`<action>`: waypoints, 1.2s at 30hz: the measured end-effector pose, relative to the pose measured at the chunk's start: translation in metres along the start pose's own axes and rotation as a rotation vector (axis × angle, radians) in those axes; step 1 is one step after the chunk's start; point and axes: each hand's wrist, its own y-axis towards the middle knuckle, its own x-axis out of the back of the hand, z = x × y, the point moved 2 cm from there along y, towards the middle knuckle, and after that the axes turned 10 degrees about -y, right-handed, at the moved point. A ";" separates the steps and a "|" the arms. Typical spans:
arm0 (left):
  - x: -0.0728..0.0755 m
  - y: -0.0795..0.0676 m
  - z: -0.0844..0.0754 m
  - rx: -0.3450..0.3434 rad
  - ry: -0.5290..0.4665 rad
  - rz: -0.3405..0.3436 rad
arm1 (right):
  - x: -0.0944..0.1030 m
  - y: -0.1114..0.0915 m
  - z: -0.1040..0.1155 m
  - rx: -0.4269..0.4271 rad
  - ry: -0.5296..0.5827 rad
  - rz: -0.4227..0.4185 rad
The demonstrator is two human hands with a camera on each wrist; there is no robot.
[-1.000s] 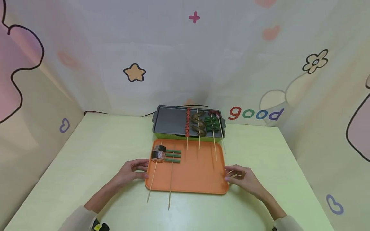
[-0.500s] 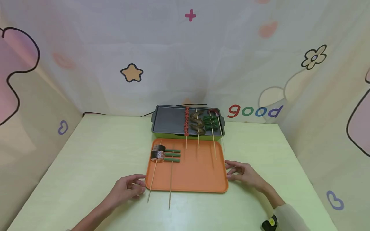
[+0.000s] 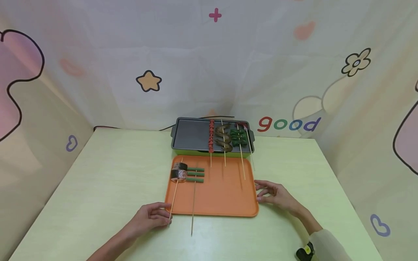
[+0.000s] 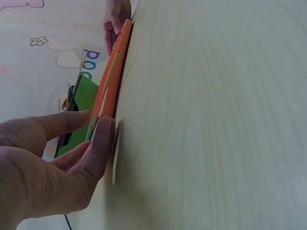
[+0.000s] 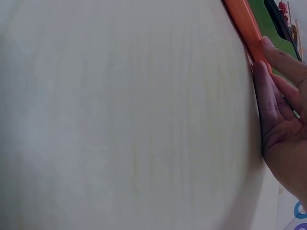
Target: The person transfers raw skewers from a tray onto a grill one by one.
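An orange tray [image 3: 225, 195] lies on the table, with two skewers at its left. One carries black-wrapped rolls [image 3: 179, 172], the other green bean-like pieces [image 3: 196, 174]; their sticks extend past the front rim. My left hand [image 3: 148, 218] is at the tray's front left corner, fingertips right at the roll skewer's stick [image 3: 174, 199]. A gap shows between its thumb [image 4: 101, 139] and index finger [image 4: 69, 122] in the left wrist view. At the tray's right edge, the fingertips of my right hand [image 3: 277, 196] touch the rim, fingers loosely bent.
Behind the tray stands a green-sided grill with a dark plate [image 3: 191, 135]. On its right half lie a red skewer [image 3: 211, 136], a shrimp skewer [image 3: 223, 137], a green leafy skewer [image 3: 239, 137] and a thin stick [image 3: 250, 148]. A printed curtain [image 3: 196, 54] encloses the table.
My left hand has left the tray's left side, moved toward me, then right to the front corner by the stick. My right hand stays at the right edge. The tray and skewers look unmoved.
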 end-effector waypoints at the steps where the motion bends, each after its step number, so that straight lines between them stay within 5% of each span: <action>1: 0.000 0.001 0.000 0.004 -0.004 -0.006 | 0.000 0.000 0.000 -0.001 0.004 -0.001; 22: -0.007 0.015 -0.007 0.083 -0.103 0.032 | -0.001 -0.005 0.000 -0.033 0.053 -0.028; 36: -0.008 0.011 -0.009 0.062 -0.104 0.068 | -0.006 -0.005 -0.001 -0.027 0.049 -0.075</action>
